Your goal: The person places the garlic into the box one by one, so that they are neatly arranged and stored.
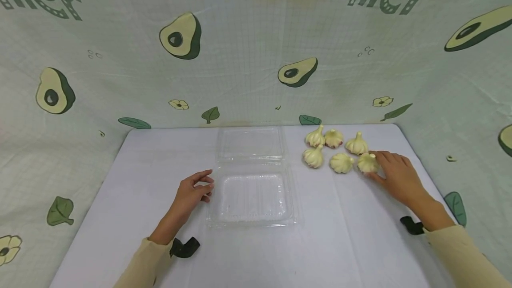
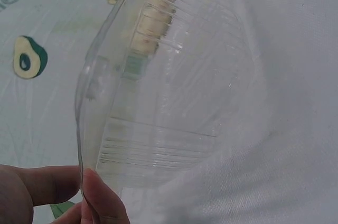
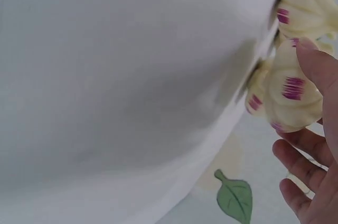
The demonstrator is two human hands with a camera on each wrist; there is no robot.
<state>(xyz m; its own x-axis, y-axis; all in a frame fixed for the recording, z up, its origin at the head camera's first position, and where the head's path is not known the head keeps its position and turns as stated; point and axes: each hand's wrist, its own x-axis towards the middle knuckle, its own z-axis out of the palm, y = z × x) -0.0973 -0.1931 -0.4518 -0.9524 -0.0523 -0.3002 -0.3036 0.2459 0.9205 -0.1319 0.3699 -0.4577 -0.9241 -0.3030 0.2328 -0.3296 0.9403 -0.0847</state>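
A clear plastic clamshell container (image 1: pixel 254 223) lies with its lid (image 1: pixel 252 143) folded back on the white table. At its left edge, my left hand (image 1: pixel 194 190) holds the rim between thumb and fingers, as the left wrist view shows near the fingertips (image 2: pixel 103 197). Over at the right, my right hand (image 1: pixel 400 179) grips a pale garlic bulb (image 1: pixel 367 163) with purple streaks, thumb on one side and fingers on the other. That bulb (image 3: pixel 293 89) still sits among its neighbours. No bulb is inside the container.
Several other garlic bulbs (image 1: pixel 342 162) are grouped at the back right of the white table (image 1: pixel 320 243). Behind and beside it hangs a cloth (image 1: pixel 240 79) printed with avocados. Black straps (image 1: pixel 185 248) show at both wrists.
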